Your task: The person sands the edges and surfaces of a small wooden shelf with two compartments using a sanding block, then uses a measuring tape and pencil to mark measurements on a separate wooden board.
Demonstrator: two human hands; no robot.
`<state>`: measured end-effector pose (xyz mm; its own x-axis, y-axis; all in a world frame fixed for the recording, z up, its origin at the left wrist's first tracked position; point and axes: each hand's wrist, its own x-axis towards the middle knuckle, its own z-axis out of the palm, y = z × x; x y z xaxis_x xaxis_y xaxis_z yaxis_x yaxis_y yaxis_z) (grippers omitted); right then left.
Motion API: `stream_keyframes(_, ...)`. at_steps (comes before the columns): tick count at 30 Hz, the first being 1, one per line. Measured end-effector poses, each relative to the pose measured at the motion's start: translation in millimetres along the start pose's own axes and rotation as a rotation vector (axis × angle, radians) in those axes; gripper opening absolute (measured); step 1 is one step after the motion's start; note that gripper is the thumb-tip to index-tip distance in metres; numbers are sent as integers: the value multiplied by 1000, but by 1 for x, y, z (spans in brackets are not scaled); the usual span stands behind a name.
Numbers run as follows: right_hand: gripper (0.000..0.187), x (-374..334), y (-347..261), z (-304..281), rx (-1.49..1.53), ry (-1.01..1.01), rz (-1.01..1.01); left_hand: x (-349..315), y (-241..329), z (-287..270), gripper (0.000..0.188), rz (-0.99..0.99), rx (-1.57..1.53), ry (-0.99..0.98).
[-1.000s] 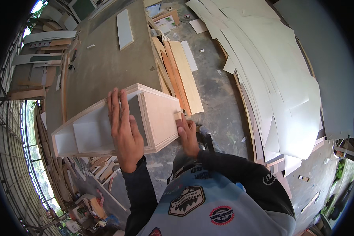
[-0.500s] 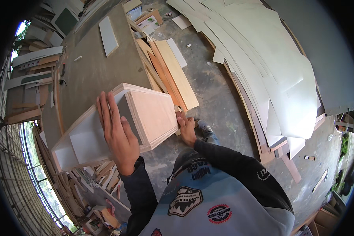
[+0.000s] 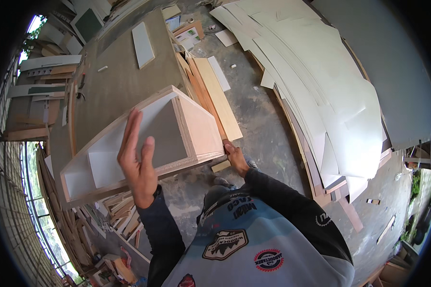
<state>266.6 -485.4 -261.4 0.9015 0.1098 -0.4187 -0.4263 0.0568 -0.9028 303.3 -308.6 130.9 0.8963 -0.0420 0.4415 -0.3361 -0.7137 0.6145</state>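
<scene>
A plywood box [image 3: 204,126] with slanted sides, a white-lined interior and bare wood edges sits at the near end of the brown worktable, its open face toward me. My left hand [image 3: 138,165] is open in front of that face, fingers straight and pressed near the upper left rim; whether they touch it I cannot tell. At the box's right end, my right hand [image 3: 236,158] is closed on a small brown block [image 3: 227,142], which lies against the end panel's edge. The box's back is hidden.
Beyond the box, the worktable [image 3: 124,79] carries a white board [image 3: 142,45]. Long planks [image 3: 218,103] lean along its right side. A large stack of white sheets [image 3: 311,81] stands to the right. Wood offcuts [image 3: 124,213] are piled below left.
The box has turned, so more of its interior and less of its end panel shows. My left hand has rotated more edge-on, and my right hand has moved slightly right and lower with the block.
</scene>
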Motion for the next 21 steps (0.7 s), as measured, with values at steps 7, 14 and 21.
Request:
stream_keyframes(7,60,-146,-254,61,29,327,-622,-60,-64,-110,46,15,108,-29)
stream_keyframes(14,72,-95,-180,105,-96,924,-801,-77,-123,-121,42,244,269,-204)
stream_keyframes(21,69,-32,-138,126,7,1286,-456,-33,-145,-110,43,332,318,-147)
